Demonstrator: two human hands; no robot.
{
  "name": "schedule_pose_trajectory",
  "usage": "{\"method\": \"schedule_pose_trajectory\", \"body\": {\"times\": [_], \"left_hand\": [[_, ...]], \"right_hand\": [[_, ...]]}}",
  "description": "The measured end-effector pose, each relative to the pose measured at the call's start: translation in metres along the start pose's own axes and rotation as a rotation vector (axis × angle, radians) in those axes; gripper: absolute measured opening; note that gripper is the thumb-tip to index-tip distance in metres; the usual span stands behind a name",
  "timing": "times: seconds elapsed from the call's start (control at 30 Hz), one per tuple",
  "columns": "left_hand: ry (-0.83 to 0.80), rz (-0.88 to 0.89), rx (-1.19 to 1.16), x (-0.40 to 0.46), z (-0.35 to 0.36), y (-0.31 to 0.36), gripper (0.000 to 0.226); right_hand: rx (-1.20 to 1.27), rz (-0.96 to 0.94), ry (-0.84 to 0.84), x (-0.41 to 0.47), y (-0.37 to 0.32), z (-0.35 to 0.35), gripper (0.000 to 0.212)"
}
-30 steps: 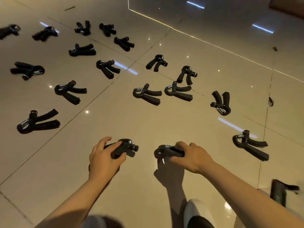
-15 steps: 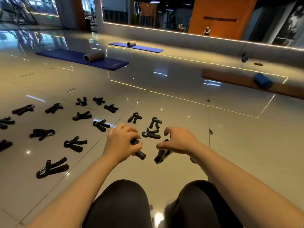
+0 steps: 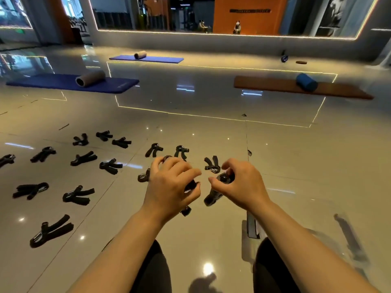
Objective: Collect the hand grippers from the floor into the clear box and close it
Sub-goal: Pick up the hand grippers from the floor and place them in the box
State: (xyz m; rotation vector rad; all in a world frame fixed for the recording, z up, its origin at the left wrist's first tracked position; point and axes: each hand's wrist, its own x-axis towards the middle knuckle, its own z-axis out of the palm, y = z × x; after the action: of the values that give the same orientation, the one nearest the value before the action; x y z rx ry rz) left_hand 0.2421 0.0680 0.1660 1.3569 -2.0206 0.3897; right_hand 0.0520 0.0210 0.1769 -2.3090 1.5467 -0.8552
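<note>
My left hand (image 3: pixel 171 187) grips a black hand gripper (image 3: pixel 189 197), lifted off the floor; most of it is hidden under my fingers. My right hand (image 3: pixel 241 182) holds a second black hand gripper (image 3: pixel 218 189), its handles hanging down to the left. Several more black hand grippers lie on the glossy tiles ahead and to the left, such as one (image 3: pixel 78 195) and another (image 3: pixel 50 231). The clear box (image 3: pixel 296 240) stands at the lower right, blurred, with a dark latch (image 3: pixel 251 227) on its near side.
Two blue mats (image 3: pixel 72 83) with foam rollers lie far left, and a brown mat (image 3: pixel 300 87) with a blue roller far right. Mirrors line the back wall. My knees (image 3: pixel 152 269) fill the bottom of the view.
Both hands have risen from the floor with a hand gripper each and shifted rightwards. The view has tilted up, and the clear box has come into sight at the lower right.
</note>
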Motion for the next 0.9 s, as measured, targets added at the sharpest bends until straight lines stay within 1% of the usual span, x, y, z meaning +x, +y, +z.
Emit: {"method": "schedule_pose_trajectory", "body": {"times": [0.03, 0.1, 0.2, 0.27, 0.37, 0.5, 0.67, 0.77, 0.9], "left_hand": [[-0.012, 0.029, -0.010, 0.004, 0.006, 0.003, 0.025], [-0.053, 0.009, -0.067, 0.014, 0.019, 0.008, 0.027], [-0.090, -0.134, -0.204, 0.025, 0.039, 0.019, 0.031], [-0.100, -0.184, -0.255, 0.033, 0.053, 0.032, 0.036], [-0.130, -0.119, -0.253, 0.043, 0.071, 0.061, 0.040], [-0.181, -0.029, -0.253, 0.044, 0.095, 0.098, 0.039], [-0.268, -0.016, -0.319, 0.041, 0.115, 0.123, 0.041], [-0.308, 0.007, -0.304, 0.035, 0.122, 0.137, 0.041], [-0.316, 0.031, -0.298, 0.025, 0.121, 0.157, 0.040]], "right_hand": [[-0.033, 0.017, -0.013, -0.005, 0.013, -0.005, 0.045], [-0.090, 0.058, -0.016, -0.012, 0.039, -0.016, 0.044], [-0.142, 0.118, -0.035, -0.025, 0.074, -0.037, 0.042], [-0.173, 0.155, -0.038, -0.036, 0.094, -0.052, 0.040], [-0.208, 0.219, -0.041, -0.055, 0.117, -0.074, 0.043], [-0.215, 0.259, -0.068, -0.076, 0.139, -0.101, 0.043], [-0.196, 0.300, -0.055, -0.101, 0.164, -0.129, 0.036], [-0.177, 0.344, -0.033, -0.115, 0.177, -0.141, 0.030], [-0.160, 0.365, -0.035, -0.128, 0.187, -0.151, 0.026]]}}
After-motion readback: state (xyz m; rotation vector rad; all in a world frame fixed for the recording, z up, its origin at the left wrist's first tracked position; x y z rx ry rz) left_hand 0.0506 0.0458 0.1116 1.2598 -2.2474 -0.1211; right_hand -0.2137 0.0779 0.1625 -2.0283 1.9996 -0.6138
